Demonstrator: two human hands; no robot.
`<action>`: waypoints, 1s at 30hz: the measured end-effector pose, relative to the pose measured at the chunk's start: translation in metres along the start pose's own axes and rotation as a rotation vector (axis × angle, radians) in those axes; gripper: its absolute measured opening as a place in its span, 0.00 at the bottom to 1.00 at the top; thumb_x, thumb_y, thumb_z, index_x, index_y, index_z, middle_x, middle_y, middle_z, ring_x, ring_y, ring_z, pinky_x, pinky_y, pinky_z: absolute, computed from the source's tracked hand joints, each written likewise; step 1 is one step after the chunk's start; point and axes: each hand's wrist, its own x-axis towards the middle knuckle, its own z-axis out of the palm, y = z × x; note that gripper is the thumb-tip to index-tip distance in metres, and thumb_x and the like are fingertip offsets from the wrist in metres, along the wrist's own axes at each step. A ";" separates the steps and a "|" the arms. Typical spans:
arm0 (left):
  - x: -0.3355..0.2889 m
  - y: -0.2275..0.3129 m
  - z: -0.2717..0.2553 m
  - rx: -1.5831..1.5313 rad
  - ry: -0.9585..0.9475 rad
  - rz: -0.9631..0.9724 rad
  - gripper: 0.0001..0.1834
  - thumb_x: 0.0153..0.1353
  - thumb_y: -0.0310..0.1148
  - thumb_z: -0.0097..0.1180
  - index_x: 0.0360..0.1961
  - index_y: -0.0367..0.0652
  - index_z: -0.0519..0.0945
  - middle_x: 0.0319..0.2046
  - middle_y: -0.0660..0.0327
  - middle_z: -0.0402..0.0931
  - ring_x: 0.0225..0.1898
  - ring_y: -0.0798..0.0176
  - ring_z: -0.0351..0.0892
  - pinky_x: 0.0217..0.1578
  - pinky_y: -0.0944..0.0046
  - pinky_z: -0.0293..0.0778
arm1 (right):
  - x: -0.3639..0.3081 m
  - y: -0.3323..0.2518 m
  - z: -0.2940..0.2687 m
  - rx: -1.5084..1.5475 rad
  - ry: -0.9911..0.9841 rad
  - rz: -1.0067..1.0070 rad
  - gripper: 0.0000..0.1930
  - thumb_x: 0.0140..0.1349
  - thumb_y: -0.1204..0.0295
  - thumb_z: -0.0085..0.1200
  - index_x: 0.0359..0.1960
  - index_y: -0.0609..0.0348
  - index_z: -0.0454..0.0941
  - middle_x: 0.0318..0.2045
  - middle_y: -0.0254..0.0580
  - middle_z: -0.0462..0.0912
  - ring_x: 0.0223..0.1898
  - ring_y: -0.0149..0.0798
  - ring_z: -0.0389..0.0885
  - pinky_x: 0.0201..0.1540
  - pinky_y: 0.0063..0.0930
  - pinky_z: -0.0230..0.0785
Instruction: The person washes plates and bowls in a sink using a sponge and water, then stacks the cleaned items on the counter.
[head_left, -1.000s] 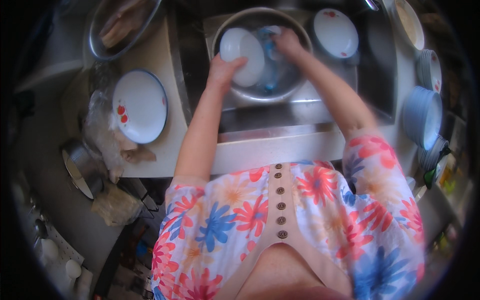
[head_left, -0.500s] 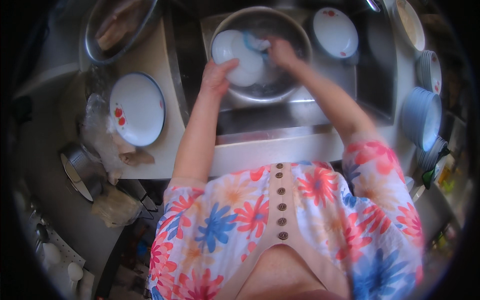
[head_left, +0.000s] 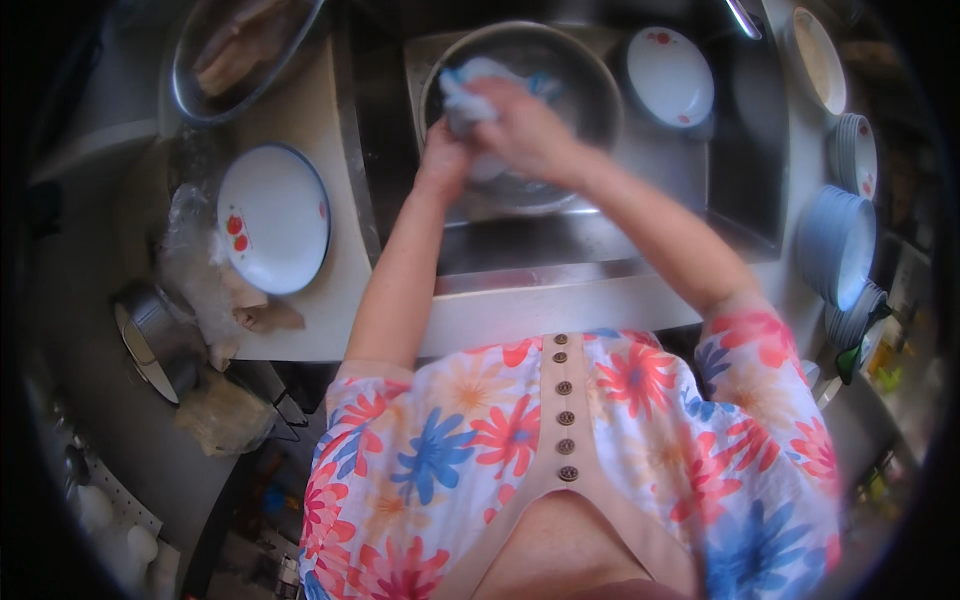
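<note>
Over a round metal basin (head_left: 596, 112) in the sink, my two hands are close together. My right hand (head_left: 528, 132) is closed around a white and blue cloth (head_left: 466, 104), pressing it down by the left hand. My left hand (head_left: 443, 162) grips a white dish (head_left: 488, 168) at its left side. Most of that dish is hidden beneath the cloth and the right hand, and motion smears the fingers.
An oval white dish (head_left: 672, 78) lies at the sink's right. Stacked bowls (head_left: 838, 248) and small plates (head_left: 853, 155) line the right counter. On the left counter are a large white plate (head_left: 273, 218), a plastic bag (head_left: 195, 265) and a metal bowl (head_left: 240, 60).
My right hand has moved left with the cloth, from the dish's right side onto it. It now covers much of the dish. The left hand has shifted slightly right.
</note>
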 end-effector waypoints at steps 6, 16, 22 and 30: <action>0.012 -0.005 0.007 0.386 -0.052 0.341 0.20 0.46 0.31 0.53 0.42 0.37 0.69 0.37 0.57 0.71 0.40 0.64 0.70 0.39 0.66 0.66 | 0.023 0.018 0.034 -0.339 0.077 0.035 0.21 0.54 0.58 0.40 0.47 0.54 0.67 0.52 0.50 0.61 0.55 0.52 0.55 0.52 0.45 0.52; 0.003 0.001 0.013 0.534 -0.056 0.231 0.20 0.39 0.24 0.57 0.39 0.37 0.72 0.33 0.59 0.74 0.34 0.66 0.73 0.36 0.68 0.68 | 0.026 0.028 0.030 -0.154 0.093 0.273 0.27 0.55 0.53 0.37 0.54 0.55 0.56 0.57 0.46 0.53 0.60 0.49 0.44 0.50 0.62 0.43; 0.003 0.000 0.014 0.598 -0.101 0.237 0.21 0.38 0.24 0.57 0.39 0.36 0.72 0.32 0.59 0.74 0.34 0.66 0.72 0.37 0.67 0.68 | 0.051 0.062 0.011 0.192 -0.119 0.637 0.27 0.54 0.52 0.38 0.50 0.57 0.62 0.50 0.50 0.64 0.53 0.49 0.59 0.49 0.49 0.53; -0.006 0.019 0.010 0.279 -0.044 0.194 0.21 0.38 0.22 0.57 0.39 0.36 0.72 0.32 0.57 0.74 0.33 0.62 0.74 0.35 0.66 0.71 | 0.022 0.120 0.001 0.192 -0.205 0.878 0.24 0.54 0.53 0.39 0.46 0.57 0.67 0.47 0.48 0.67 0.49 0.50 0.64 0.46 0.46 0.59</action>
